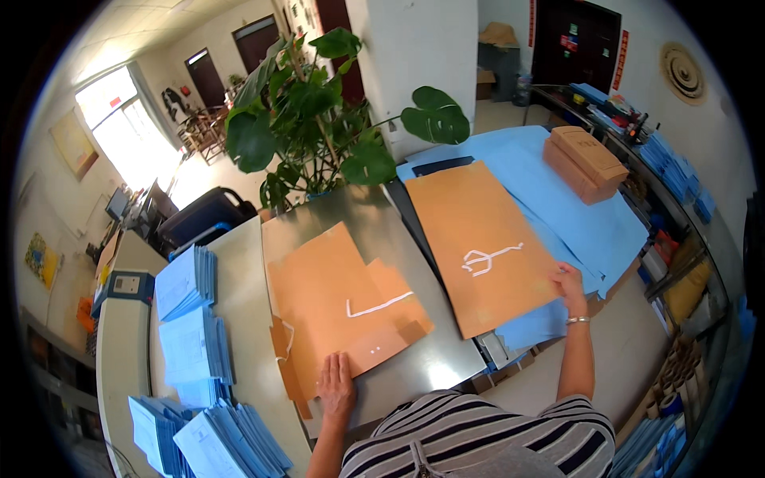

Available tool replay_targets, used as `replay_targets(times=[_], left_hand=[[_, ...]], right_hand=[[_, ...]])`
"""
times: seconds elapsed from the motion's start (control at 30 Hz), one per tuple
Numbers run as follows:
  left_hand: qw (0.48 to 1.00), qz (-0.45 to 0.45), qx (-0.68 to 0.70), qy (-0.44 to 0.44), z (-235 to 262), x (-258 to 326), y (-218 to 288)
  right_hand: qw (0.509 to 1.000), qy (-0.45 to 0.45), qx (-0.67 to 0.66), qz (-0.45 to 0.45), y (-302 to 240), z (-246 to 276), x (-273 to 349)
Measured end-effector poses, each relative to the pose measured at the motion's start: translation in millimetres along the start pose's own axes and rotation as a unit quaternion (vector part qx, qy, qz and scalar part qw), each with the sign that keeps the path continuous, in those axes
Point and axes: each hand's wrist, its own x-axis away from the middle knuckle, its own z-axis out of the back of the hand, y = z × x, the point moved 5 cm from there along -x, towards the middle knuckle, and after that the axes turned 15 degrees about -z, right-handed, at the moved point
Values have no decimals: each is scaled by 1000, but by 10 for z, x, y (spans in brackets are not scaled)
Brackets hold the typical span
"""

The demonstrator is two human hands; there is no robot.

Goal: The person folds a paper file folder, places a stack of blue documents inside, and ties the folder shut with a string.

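Observation:
My left hand lies flat with its fingers stretched out on the lower edge of an unfolded kraft cardboard folder. That folder has side flaps and a white string or tape running across it. To its right, a large flat piece of kraft cardboard with looped white string lies on a dark board and blue sheets. My right hand is closed on this cardboard's right edge; the thumb is partly hidden. A bracelet circles my right wrist.
Stacks of blue folders line the left side of the metal-topped table. Large blue sheets and a brown carton are at the far right. A potted plant leans over the far edge. Shelves stand along the right.

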Motion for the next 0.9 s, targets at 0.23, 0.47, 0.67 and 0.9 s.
replay_targets(times=[0.23, 0.47, 0.67, 0.9], left_hand=[[997, 2, 72, -33, 9, -142, 313], [988, 53, 119, -79, -2, -36, 457], [975, 85, 185, -86, 129, -88, 520], [982, -4, 167, -87, 170, -105, 476]], right_hand=[[997, -35, -59, -37, 337, 808, -566], [999, 21, 24, -29, 412, 1043, -747], [695, 354, 613, 124, -97, 163, -383], [901, -52, 358, 238, -127, -1613, 297]])
